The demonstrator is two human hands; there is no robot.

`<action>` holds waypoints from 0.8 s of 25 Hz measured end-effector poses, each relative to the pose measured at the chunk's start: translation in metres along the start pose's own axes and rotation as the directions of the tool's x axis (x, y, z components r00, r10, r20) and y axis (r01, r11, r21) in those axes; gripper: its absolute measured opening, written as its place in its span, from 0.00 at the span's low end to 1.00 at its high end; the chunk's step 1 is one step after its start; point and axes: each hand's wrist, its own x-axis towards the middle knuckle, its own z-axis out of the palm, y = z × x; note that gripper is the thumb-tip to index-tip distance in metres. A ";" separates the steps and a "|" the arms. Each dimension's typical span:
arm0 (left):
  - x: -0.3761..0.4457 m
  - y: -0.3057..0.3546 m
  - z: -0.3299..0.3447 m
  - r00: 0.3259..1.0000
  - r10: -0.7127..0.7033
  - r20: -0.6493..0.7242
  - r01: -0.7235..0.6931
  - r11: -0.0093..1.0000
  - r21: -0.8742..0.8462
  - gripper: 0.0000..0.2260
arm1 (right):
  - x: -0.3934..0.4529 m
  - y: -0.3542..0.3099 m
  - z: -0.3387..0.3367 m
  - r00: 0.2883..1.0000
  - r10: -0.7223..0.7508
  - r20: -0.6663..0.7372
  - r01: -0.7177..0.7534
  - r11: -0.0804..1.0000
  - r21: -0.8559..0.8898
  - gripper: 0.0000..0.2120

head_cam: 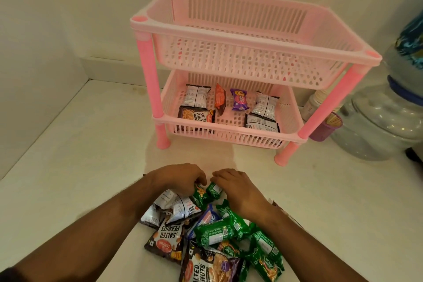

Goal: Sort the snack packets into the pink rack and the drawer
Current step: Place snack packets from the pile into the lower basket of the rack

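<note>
A two-tier pink rack (251, 32) stands on the white counter. Its top basket is empty. Its lower basket (229, 130) holds several packets: salted peanuts (196, 115), an orange packet (220, 99) and a purple biscuit packet (239, 99). A pile of snack packets (212, 236) lies in front of me: black salted-peanut bags, green packets and a blue one. My left hand (180, 176) closes on a green packet (199, 193) at the pile's far edge. Beside it my right hand (238, 188) closes on another green packet (215, 190). No drawer is in view.
To the right of the rack stand a purple cup of toothpicks (326, 127), a stack of paper cups (313, 104) and a large clear water bottle (384, 121). Walls close the counter at the left and back.
</note>
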 end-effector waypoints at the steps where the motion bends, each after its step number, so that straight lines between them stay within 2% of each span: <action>1: 0.001 0.001 0.001 1.000 -0.001 0.013 0.001 1.000 0.006 0.26 | 0.000 0.000 0.001 1.000 -0.009 -0.007 0.009 1.000 -0.025 0.37; 5: 0.006 0.003 0.002 0.999 -0.003 0.038 0.000 0.998 0.062 0.22 | -0.002 0.002 0.000 1.000 -0.016 -0.027 0.013 0.995 -0.096 0.31; 8: 0.005 0.003 0.002 1.000 0.016 0.021 -0.018 0.995 0.100 0.21 | -0.010 0.009 -0.005 0.998 0.023 -0.057 -0.027 0.997 -0.067 0.25; 11: 0.002 0.005 -0.007 0.989 0.093 -0.114 -0.082 0.991 0.102 0.18 | -0.019 0.020 -0.023 0.987 0.079 -0.140 -0.073 0.996 0.048 0.21; 14: -0.001 0.014 -0.024 0.957 0.140 -0.254 -0.139 0.990 0.021 0.17 | -0.022 0.032 -0.057 0.959 0.139 -0.246 -0.102 0.982 0.158 0.22; 17: -0.001 0.025 -0.047 0.906 0.184 -0.382 -0.221 0.974 -0.057 0.18 | -0.016 0.047 -0.097 0.910 0.205 -0.360 -0.123 0.964 0.236 0.23; 20: 0.003 0.034 -0.074 0.827 0.191 -0.529 -0.273 0.959 -0.081 0.20 | 0.002 0.060 -0.130 0.850 0.264 -0.455 -0.134 0.945 0.298 0.22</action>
